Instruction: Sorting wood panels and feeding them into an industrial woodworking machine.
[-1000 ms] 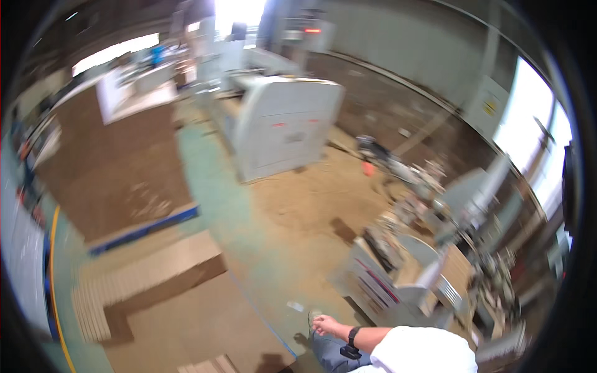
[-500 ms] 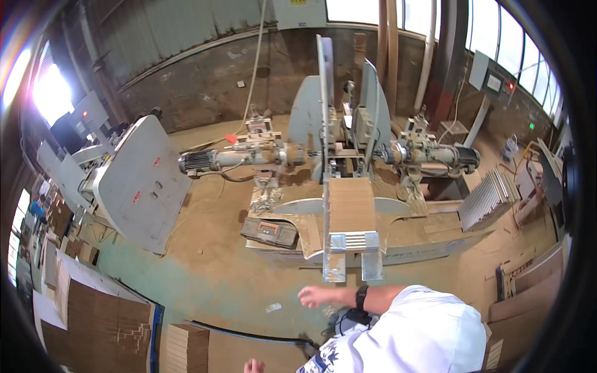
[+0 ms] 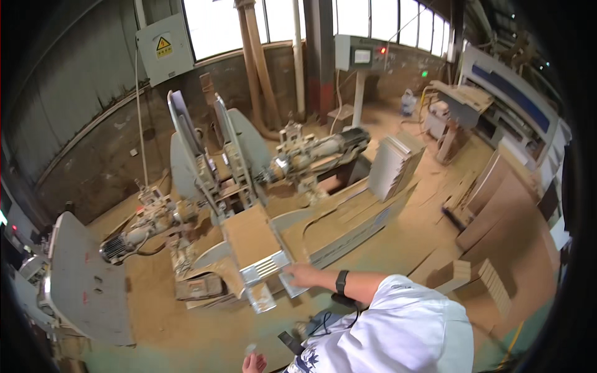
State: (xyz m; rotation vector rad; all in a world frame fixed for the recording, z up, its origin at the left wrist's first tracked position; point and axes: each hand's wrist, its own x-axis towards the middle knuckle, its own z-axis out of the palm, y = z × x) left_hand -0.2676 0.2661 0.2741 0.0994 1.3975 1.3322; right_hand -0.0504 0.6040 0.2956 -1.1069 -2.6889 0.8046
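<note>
My right hand (image 3: pixel 301 276), a dark watch on its wrist, reaches to the front of the machine with fingers stretched out. It is beside the metal end plate (image 3: pixel 263 268) of the feed chute, above one of two metal tongues (image 3: pixel 292 285); whether it touches cannot be made out. A stack of brown boards (image 3: pixel 250 236) lies in the chute behind that plate. My left hand (image 3: pixel 254 362) hangs low at the bottom edge, partly cut off, fingers loosely apart and nothing seen in it.
Motor units (image 3: pixel 323 149) flank the chute. A stack of grey-white strips (image 3: pixel 393 166) stands on the machine bed to the right. Brown panels (image 3: pixel 507 230) and wood blocks (image 3: pixel 457 275) lie farther right. A large grey guard panel (image 3: pixel 87 286) stands at left.
The view has swung to the right, so the machine appears farther left and tilted. My right hand has come from over the floor to the chute's front end. My left hand stays low.
</note>
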